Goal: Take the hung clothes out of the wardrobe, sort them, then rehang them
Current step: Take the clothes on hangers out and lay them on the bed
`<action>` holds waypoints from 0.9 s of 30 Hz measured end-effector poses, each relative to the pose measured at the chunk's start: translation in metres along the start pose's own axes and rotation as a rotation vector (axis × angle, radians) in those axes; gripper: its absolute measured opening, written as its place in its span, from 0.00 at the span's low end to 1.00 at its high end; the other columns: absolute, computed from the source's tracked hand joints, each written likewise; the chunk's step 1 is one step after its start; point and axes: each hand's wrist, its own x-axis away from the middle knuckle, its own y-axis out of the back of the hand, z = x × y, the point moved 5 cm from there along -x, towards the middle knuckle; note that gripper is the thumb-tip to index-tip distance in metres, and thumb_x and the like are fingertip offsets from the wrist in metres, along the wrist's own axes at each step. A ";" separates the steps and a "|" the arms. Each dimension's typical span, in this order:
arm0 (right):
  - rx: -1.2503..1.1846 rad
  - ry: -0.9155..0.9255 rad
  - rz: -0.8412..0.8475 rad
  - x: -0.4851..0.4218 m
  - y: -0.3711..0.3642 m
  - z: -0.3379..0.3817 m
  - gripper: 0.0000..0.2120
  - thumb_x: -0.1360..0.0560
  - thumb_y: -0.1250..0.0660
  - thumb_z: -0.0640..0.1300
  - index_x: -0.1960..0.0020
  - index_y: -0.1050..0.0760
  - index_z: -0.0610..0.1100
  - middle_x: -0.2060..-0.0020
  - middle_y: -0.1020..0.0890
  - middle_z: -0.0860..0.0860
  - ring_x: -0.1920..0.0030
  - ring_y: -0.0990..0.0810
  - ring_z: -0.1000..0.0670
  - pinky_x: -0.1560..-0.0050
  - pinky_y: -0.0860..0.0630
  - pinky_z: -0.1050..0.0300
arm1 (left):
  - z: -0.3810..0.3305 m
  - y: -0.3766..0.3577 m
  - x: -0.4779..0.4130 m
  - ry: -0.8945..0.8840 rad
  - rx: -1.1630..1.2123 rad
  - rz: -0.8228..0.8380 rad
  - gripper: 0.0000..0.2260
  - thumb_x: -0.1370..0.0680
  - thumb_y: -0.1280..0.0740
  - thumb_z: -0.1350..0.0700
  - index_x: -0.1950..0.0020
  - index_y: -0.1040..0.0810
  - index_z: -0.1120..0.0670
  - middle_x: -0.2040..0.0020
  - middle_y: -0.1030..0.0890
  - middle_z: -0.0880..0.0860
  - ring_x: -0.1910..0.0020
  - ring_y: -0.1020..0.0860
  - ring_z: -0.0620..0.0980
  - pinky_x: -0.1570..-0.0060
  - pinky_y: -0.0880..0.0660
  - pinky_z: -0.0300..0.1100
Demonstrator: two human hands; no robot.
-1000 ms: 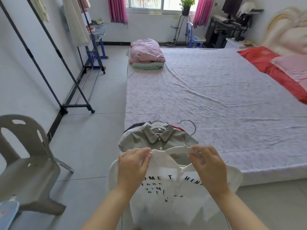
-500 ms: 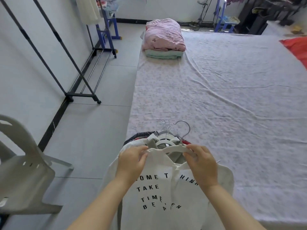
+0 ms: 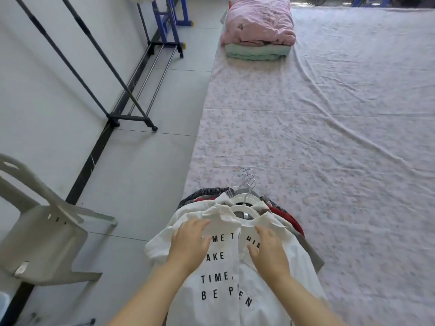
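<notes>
Head view: the left hand [image 3: 190, 243] and right hand [image 3: 268, 251] lie flat, fingers fairly straight, gripping nothing, on the white lettered shirt [image 3: 219, 285]. It tops a pile of hangered clothes [image 3: 204, 192] just beyond the hands, on the bed [image 3: 306, 137] corner.

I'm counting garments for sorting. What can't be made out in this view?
Garments under the white printed shirt: it covers them; only plaid and red edges show, head view.
Shirt lettering: partly hidden by left hand and right hand.
Top of the clothes rack: cut off by the upper edge.
Shirt hem: cut off by the bottom edge.
</notes>
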 end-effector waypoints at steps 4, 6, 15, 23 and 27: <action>0.041 -0.105 0.060 0.014 0.006 -0.021 0.24 0.24 0.38 0.46 0.30 0.39 0.45 0.34 0.34 0.49 0.34 0.35 0.49 0.37 0.34 0.59 | -0.015 0.003 -0.006 -0.059 -0.073 0.048 0.20 0.23 0.38 0.51 0.31 0.33 0.48 0.32 0.31 0.45 0.30 0.37 0.45 0.32 0.40 0.44; 0.061 -0.154 0.053 0.022 0.015 -0.028 0.24 0.24 0.37 0.47 0.30 0.39 0.46 0.33 0.34 0.49 0.34 0.34 0.49 0.37 0.34 0.58 | -0.027 0.006 -0.008 -0.109 -0.145 0.078 0.20 0.22 0.39 0.49 0.30 0.34 0.48 0.32 0.31 0.45 0.31 0.37 0.45 0.32 0.41 0.44; 0.003 -0.334 -0.136 0.103 0.051 -0.051 0.25 0.24 0.38 0.49 0.29 0.40 0.47 0.33 0.35 0.50 0.33 0.35 0.49 0.35 0.35 0.58 | -0.089 0.012 0.009 -0.447 -0.361 0.137 0.20 0.24 0.40 0.47 0.31 0.34 0.45 0.34 0.29 0.44 0.35 0.32 0.46 0.39 0.35 0.41; -0.182 -0.734 -0.456 0.270 0.027 -0.066 0.18 0.26 0.38 0.48 0.37 0.32 0.46 0.40 0.30 0.48 0.43 0.29 0.46 0.47 0.30 0.55 | -0.149 -0.027 0.088 -0.945 -0.529 0.325 0.22 0.22 0.42 0.45 0.28 0.38 0.45 0.30 0.33 0.45 0.32 0.34 0.49 0.35 0.38 0.44; -0.186 -0.964 -0.563 0.391 -0.025 -0.067 0.25 0.24 0.38 0.49 0.29 0.40 0.47 0.34 0.34 0.50 0.34 0.33 0.49 0.37 0.35 0.58 | -0.169 -0.061 0.173 -1.198 -0.622 0.466 0.22 0.21 0.42 0.46 0.27 0.40 0.46 0.29 0.34 0.46 0.31 0.36 0.48 0.34 0.38 0.44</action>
